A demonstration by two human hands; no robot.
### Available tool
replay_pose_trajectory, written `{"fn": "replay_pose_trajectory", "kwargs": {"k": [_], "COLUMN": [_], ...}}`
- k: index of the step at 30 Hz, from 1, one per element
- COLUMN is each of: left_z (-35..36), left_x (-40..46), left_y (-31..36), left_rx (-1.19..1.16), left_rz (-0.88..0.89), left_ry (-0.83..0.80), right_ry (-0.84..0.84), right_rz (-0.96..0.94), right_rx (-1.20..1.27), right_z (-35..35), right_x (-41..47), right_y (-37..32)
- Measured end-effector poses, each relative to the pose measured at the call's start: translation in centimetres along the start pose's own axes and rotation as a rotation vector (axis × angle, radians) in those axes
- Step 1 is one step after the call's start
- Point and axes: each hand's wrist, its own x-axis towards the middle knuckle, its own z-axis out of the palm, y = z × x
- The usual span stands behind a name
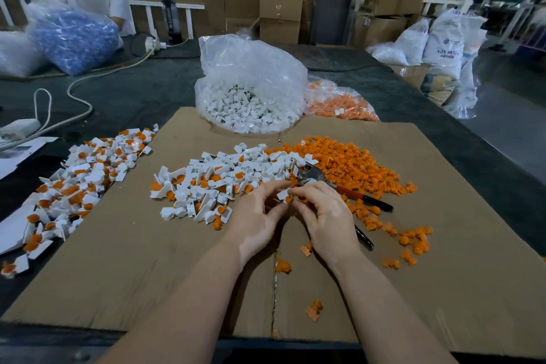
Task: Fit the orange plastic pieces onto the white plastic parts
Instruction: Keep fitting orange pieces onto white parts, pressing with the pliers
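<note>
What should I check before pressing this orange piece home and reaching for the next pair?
1. White part held: ok, pinched between left hand and right hand.
2. Orange piece at the white part: ok; fully seated: cannot tell, fingers cover the joint.
3. Loose orange pieces in reach: ok, heap just right of the hands.
4. Loose white parts in reach: ok, heap just ahead.
5. Pliers out of the way: not ok, they lie right behind the right hand.
6. Finished pile has room: ok, on the left.
</note>
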Motion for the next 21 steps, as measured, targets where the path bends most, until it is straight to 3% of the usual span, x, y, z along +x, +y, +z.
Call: {"fn": "replay_pose_trajectory", "kwargs": {"k": [21], "left_z": [-0.17], "left_x": [-0.3], "left_y": [0.71], "left_rx": [0.043], "left_rz": [-0.04], "left_ry": [-0.02], "right_ry": [-0.026], "right_rz": [-0.007], "right_rx": [-0.063], "right_z": [0.15], "right_x": [-0.09], "right_y": [0.08]}}
